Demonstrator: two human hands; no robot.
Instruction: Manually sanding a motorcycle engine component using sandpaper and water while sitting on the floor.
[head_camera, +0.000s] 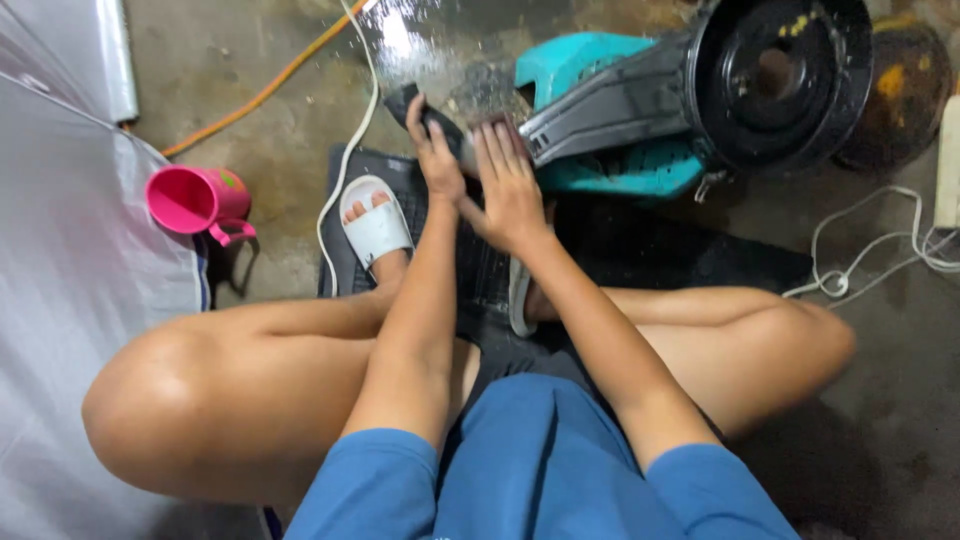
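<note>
Left hand (437, 150) gripping dark cloth (420, 108), right hand (508, 185) flat, fingers spread, on grey panel (610, 100) of teal machine (600, 170); floor (300, 130) wet, wiping seems midway

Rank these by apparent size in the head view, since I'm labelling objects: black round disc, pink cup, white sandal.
1. black round disc, clearly largest.
2. pink cup and white sandal look roughly alike; too close to rank.

Dim, soft light; glare on the wet floor (410, 45); slight blur.
</note>
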